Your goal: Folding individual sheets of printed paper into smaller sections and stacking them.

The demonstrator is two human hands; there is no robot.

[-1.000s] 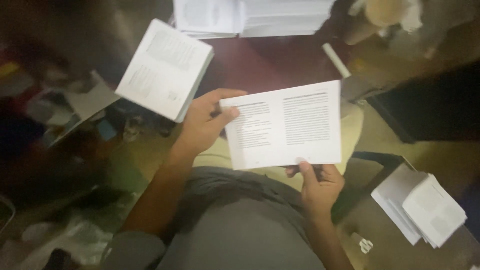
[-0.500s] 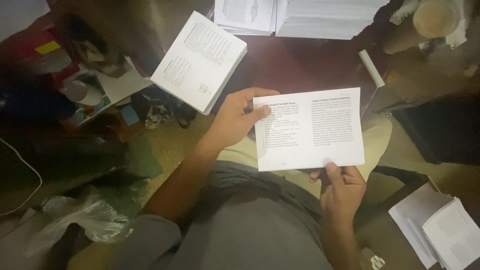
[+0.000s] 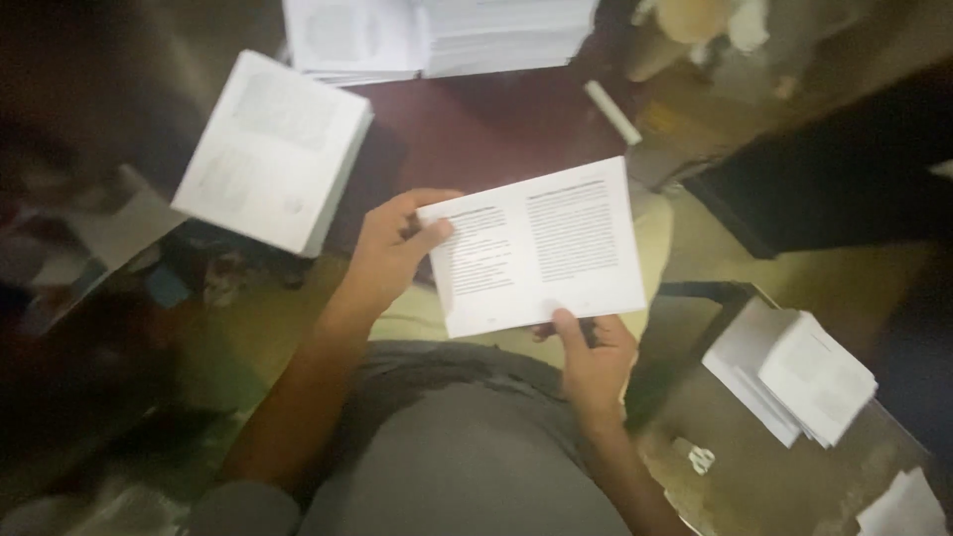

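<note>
Left hand (image 3: 392, 253) and right hand (image 3: 591, 352) each pinch the printed sheet (image 3: 536, 248) by its edges, above the dark table (image 3: 476, 129).

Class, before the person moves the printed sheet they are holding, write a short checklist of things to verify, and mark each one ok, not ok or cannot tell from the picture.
1. Left hand grips the left edge of the printed sheet, thumb on top: ok.
2. Right hand pinches the sheet's bottom edge: ok.
3. Sheet lies open and flat, both text columns showing: ok.
4. It is a single sheet, nothing stuck behind: cannot tell.
5. Dark red tabletop has bare room between the paper stacks: ok.
6. Stack on the left sits squarely: not ok; it lies askew and overhangs the table edge.
</note>
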